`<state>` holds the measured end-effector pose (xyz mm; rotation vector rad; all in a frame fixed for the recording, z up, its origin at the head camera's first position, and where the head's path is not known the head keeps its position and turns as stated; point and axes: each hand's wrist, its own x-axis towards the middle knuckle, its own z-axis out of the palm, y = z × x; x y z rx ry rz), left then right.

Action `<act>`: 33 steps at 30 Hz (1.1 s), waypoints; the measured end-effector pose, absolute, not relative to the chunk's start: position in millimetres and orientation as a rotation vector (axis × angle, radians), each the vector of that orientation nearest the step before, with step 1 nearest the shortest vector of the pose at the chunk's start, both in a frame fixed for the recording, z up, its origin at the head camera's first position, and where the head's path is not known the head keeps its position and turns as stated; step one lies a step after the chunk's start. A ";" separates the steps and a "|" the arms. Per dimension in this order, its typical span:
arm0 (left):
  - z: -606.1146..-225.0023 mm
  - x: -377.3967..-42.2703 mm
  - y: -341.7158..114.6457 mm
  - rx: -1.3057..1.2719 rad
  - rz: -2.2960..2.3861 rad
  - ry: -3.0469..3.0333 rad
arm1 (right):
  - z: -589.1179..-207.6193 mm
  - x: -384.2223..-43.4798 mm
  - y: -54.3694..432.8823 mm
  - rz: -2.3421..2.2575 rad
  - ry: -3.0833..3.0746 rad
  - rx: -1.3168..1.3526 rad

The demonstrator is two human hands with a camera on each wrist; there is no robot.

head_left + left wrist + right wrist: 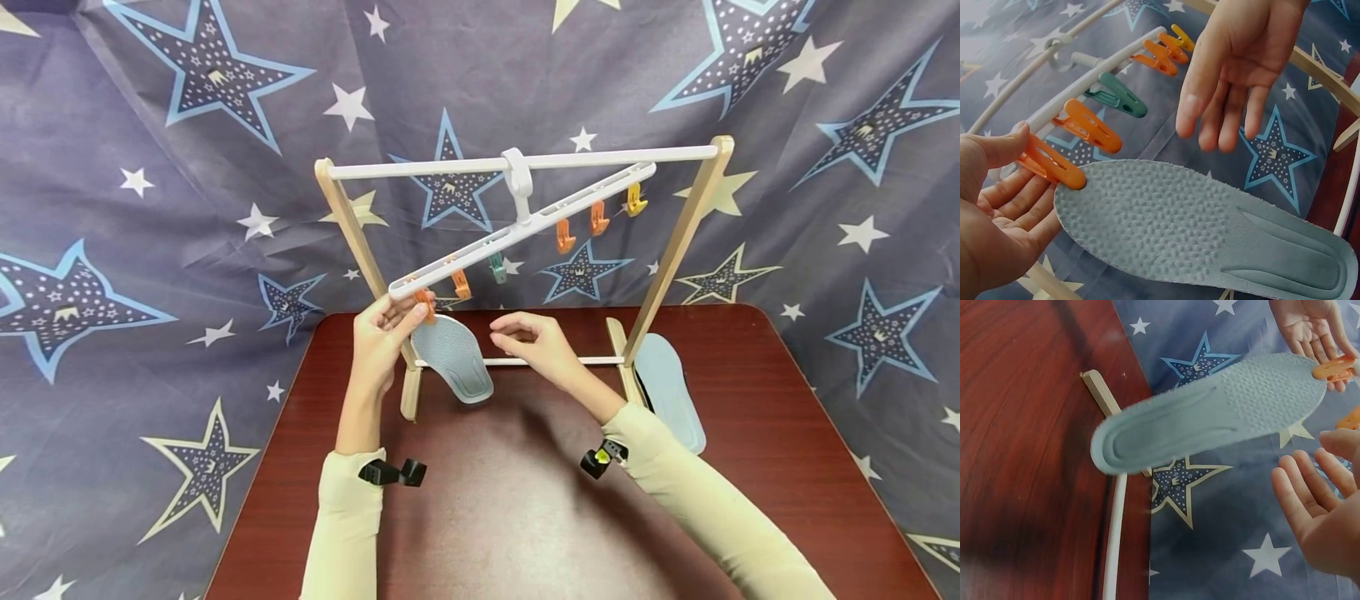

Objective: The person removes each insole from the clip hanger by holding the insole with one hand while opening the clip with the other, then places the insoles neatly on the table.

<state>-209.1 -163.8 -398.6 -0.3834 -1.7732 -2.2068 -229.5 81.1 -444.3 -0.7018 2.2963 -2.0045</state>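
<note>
My left hand [377, 344] pinches the orange clothespin [1059, 165] at the low left end of a white clip hanger [457, 258]. A grey-blue shoe insole [455, 360] hangs from that clothespin, gripped at its wide, bumpy end. In the right wrist view the smooth heel part of the insole stretches out toward the table. My right hand [546, 348] is held in the air to the right of the insole, fingers loosely bent and touching nothing. The hanger tilts, its right end higher, and its hook [517, 175] sits over the rack's top bar.
A wood-and-white rack [678, 250] stands on the dark red table [480, 500]. Other clothespins, orange, a green one [498, 267] and a yellow one [635, 200], hang along the hanger. A second insole [670, 392] lies by the rack's right foot. Behind hangs a star-patterned cloth [225, 250].
</note>
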 end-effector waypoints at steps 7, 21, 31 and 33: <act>-399.3 -210.7 -159.4 -0.350 -2.231 -1.743 | -448.4 -231.8 70.7 -1.971 2.321 -0.733; -398.7 -212.3 -154.4 -0.311 -2.258 -1.749 | -459.5 -232.5 61.4 -1.982 2.261 -0.644; -398.8 -214.9 -152.1 -0.273 -2.255 -1.740 | -464.5 -232.5 57.4 -2.059 2.154 -0.563; -398.3 -215.4 -151.0 -0.264 -2.252 -1.742 | -465.6 -232.8 57.3 -2.077 2.126 -0.548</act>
